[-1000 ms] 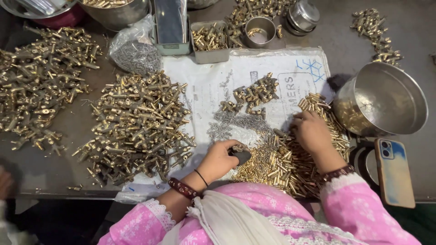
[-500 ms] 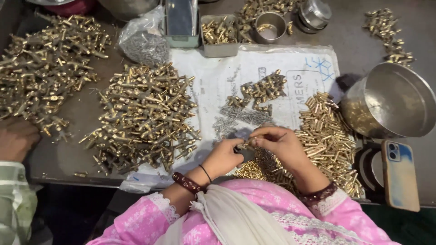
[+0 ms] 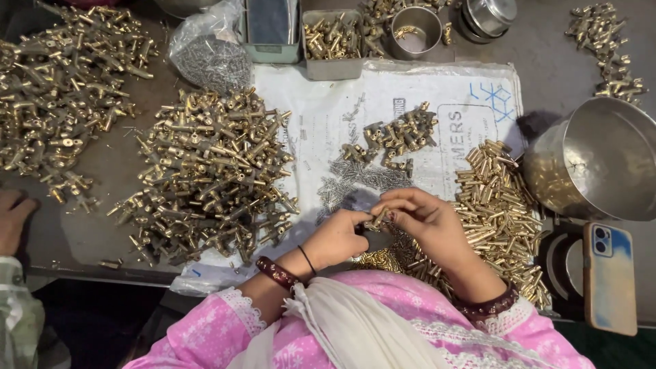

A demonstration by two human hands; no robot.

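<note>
Both hands meet near the sheet's (image 3: 328,123) near edge: left hand (image 3: 336,239) and right hand (image 3: 427,222) pinch shut on one small brass part (image 3: 377,220) together, left of the brass tubes (image 3: 499,205), near the pins (image 3: 355,179)

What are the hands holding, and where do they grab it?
Both hands, left hand and right hand, pinch a small brass part by its ends; exact grip is unclear.

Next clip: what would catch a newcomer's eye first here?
Heaps of small brass fittings: a big pile left of centre, another at far left. At the bottom centre, the left hand and right hand meet over a small brass piece, beside short brass tubes. A steel bowl sits right.
</note>
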